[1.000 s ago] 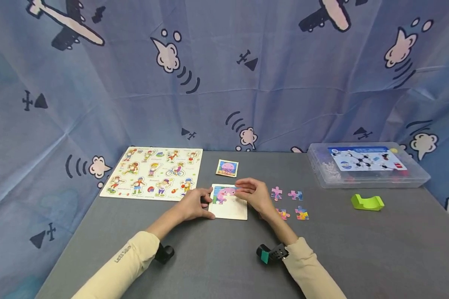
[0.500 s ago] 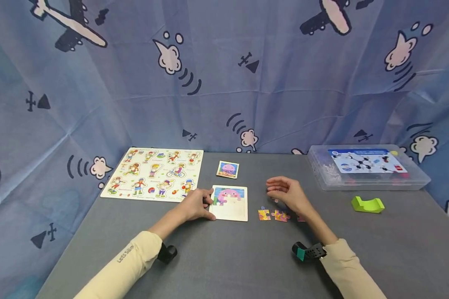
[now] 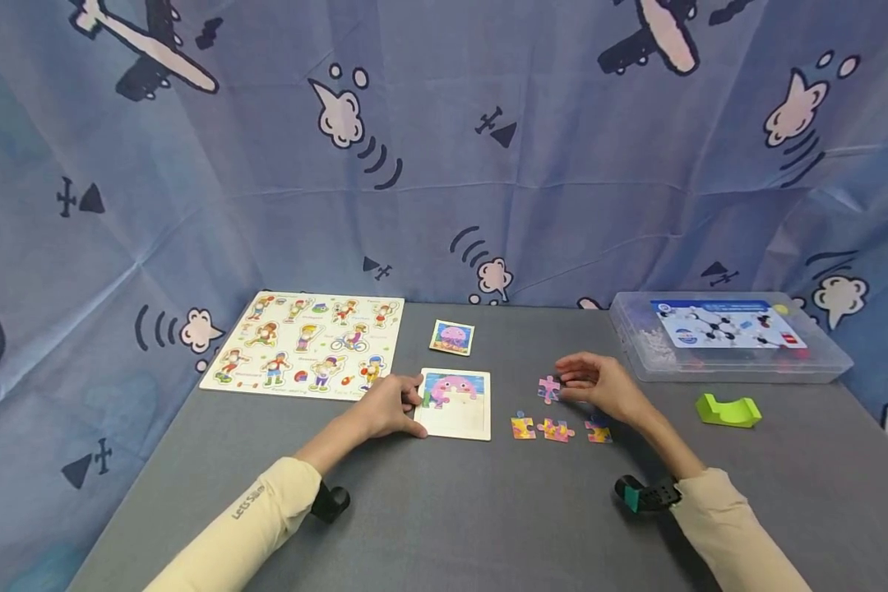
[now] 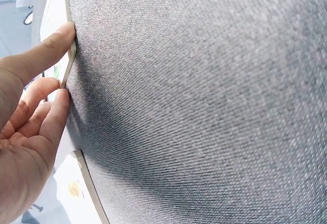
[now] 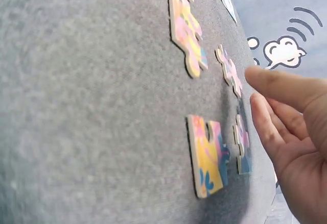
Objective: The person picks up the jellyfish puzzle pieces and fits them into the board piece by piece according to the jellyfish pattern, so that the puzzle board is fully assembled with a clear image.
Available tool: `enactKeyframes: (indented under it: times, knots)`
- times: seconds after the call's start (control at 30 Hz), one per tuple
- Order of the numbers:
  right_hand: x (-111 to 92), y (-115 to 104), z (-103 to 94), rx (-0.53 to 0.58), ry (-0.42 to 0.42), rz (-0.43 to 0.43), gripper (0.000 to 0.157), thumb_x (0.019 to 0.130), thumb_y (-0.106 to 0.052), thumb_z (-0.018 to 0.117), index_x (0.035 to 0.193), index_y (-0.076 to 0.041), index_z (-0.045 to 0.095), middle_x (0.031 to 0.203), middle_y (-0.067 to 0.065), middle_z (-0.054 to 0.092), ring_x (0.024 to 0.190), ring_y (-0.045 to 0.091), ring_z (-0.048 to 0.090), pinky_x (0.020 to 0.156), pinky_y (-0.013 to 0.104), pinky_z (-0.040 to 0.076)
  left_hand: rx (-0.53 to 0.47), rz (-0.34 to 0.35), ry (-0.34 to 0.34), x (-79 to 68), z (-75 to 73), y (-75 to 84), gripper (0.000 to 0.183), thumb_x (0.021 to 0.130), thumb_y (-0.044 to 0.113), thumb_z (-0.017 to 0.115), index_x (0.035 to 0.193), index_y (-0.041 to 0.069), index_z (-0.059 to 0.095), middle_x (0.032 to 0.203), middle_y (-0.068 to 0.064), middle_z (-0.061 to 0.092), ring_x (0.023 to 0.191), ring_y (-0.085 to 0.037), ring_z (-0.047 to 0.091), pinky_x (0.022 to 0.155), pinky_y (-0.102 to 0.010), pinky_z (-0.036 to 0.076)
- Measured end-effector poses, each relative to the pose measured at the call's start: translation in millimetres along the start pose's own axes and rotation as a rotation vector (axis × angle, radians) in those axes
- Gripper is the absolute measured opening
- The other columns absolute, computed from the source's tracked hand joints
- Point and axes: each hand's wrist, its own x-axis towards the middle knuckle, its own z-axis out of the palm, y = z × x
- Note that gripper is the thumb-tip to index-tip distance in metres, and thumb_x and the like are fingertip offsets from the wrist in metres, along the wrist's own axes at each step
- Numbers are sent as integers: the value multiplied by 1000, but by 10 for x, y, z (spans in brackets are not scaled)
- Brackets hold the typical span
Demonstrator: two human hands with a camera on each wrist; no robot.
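A square wooden puzzle tray point(image 3: 455, 423) lies before me, its upper part filled with a pink octopus picture and its lower part bare wood. My left hand point(image 3: 386, 408) holds the tray at its left side, thumb and fingertips on its edges in the left wrist view. My right hand point(image 3: 603, 386) hovers over the loose puzzle pieces, fingers loosely bent and nothing between them. Right by its fingertips lies a pink puzzle piece point(image 3: 549, 390). A pink-and-blue piece point(image 5: 243, 145) lies under this hand in the right wrist view, mostly hidden from the head camera.
Nearer me lie a yellow corner piece point(image 3: 522, 427), a pink-and-yellow piece point(image 3: 557, 430) and another yellow piece point(image 3: 598, 432). A small octopus picture card point(image 3: 452, 338) is behind the tray. Around them are a sports picture board point(image 3: 303, 345), a clear plastic case point(image 3: 733, 362) and a green block point(image 3: 728, 409).
My right hand has left the tray's upper right and moved right to the loose pieces. The tray's upper right corner, covered before, now shows filled. My left hand stays put.
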Motion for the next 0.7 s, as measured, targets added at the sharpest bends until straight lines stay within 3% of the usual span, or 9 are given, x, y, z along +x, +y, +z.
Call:
enactKeyframes:
  times: [0.13, 0.4, 0.6, 0.7]
  knots:
    - [36, -1, 43, -83, 3, 46, 40, 78, 1, 77, 113, 12, 60, 107, 26, 66, 92, 33, 66, 77, 28, 57, -19, -7, -8, -7, -7, -7, 34, 61, 11, 91, 86, 2, 71, 137, -17, 51, 106, -22, 63, 72, -19, 54]
    - [52, 24, 74, -208, 43, 57, 35, 74, -4, 81, 104, 8, 67, 97, 18, 70, 80, 23, 67, 67, 17, 54, -43, -17, -7, -1, -18, -4, 35, 61, 9, 91, 89, 1, 71, 138, -17, 50, 109, -24, 62, 74, -21, 55]
    - [55, 34, 78, -205, 59, 49, 33, 74, -5, 81, 102, 7, 69, 95, 17, 71, 76, 17, 67, 65, 16, 54, -51, -15, -11, 5, -14, -11, 34, 61, 9, 91, 87, 1, 71, 138, -17, 51, 112, -25, 60, 76, -21, 55]
    - [51, 39, 76, -138, 54, 39, 32, 76, -1, 79, 104, 9, 67, 95, 20, 70, 77, 17, 67, 66, 17, 55, -50, -21, -11, 1, -11, -13, 33, 61, 9, 91, 87, 2, 71, 138, -16, 51, 112, -25, 60, 76, -21, 55]
